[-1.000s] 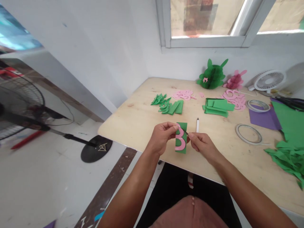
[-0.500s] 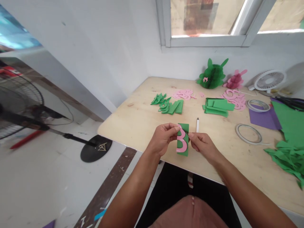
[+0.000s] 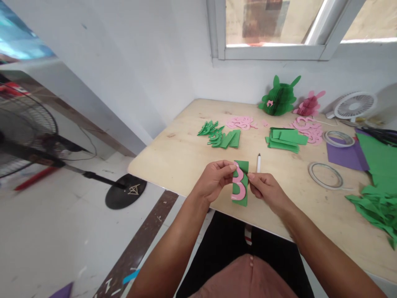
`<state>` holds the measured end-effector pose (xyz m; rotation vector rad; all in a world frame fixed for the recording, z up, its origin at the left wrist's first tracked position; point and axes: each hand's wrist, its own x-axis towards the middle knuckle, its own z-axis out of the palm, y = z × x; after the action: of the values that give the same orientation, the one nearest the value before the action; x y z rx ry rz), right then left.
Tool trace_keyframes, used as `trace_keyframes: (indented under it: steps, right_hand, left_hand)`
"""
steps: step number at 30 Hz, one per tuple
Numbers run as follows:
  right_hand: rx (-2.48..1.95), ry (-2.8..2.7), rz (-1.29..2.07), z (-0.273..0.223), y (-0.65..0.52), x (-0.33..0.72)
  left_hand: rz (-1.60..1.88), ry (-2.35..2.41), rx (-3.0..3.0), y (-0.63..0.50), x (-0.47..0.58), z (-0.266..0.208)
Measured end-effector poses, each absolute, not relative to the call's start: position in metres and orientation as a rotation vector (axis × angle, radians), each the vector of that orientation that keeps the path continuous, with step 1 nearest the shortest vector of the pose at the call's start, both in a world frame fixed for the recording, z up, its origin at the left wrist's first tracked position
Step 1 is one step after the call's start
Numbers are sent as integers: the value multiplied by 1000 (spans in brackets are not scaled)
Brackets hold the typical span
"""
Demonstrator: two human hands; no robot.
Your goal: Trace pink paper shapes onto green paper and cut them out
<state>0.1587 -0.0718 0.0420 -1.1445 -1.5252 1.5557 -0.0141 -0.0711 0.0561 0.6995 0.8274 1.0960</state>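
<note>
My left hand is closed, its thumb and fingertips pinching a pink paper cutout shaped like a 3 against a green paper strip. The cutout lies over the strip's front, and both are held upright above the table's near edge. At the strip's right edge my right hand is closed, thumb and finger pressed together. What sits between those fingertips is too small to make out. Just beyond the right hand, a white pen with a dark tip is on the table.
On the wooden table are green cutouts, pink cutouts, green strips and tape rolls. Green and pink paper animals stand behind, near a small white fan. Green scraps lie right.
The view has shifted slightly, so most things appear a little farther right. Both hands keep their grip, and the pink cutout and green strip stay nearly in place between them.
</note>
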Motion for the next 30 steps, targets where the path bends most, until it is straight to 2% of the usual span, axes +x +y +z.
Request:
trace_keyframes:
  steps: [21,30]
  right_hand:
    - [-1145,-1571,1533,34,-71,162]
    - [-1274,-1591,1332,32,-68,165]
  left_hand:
    - [1172,961,809,-68,-21,66]
    - [1241,1125,913,-66,-34,71]
